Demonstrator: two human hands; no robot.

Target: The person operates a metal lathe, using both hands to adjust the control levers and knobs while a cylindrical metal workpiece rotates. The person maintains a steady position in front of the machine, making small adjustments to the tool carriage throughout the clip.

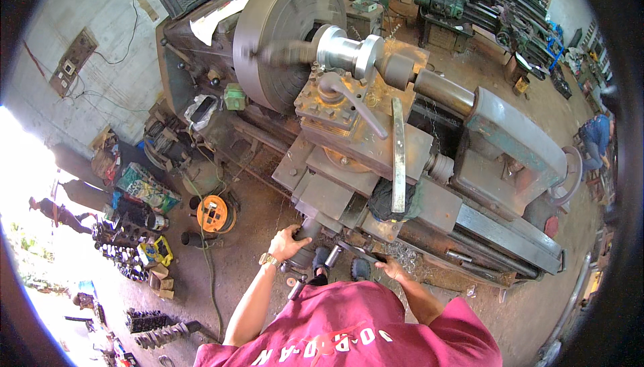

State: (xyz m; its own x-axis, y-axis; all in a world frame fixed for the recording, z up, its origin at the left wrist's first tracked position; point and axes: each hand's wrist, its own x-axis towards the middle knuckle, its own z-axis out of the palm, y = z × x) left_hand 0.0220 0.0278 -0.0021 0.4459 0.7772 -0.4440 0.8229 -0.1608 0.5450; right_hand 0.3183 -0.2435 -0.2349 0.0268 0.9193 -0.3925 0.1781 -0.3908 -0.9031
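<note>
I'm gripping the carriage handwheel point(305, 233) at the lathe's near edge, six o'clock from the spinning workpiece point(349, 52), with my left hand point(287, 243) wrapped closed, feeding slowly and evenly. My right hand point(391, 270) is resting on the apron point(362, 250) at three o'clock; its grip I cannot tell.

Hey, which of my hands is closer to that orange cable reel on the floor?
Left. Your left hand grips a handwheel on the lathe carriage, just right of the orange cable reel. Your right hand rests at the carriage's front edge, farther right.
</note>
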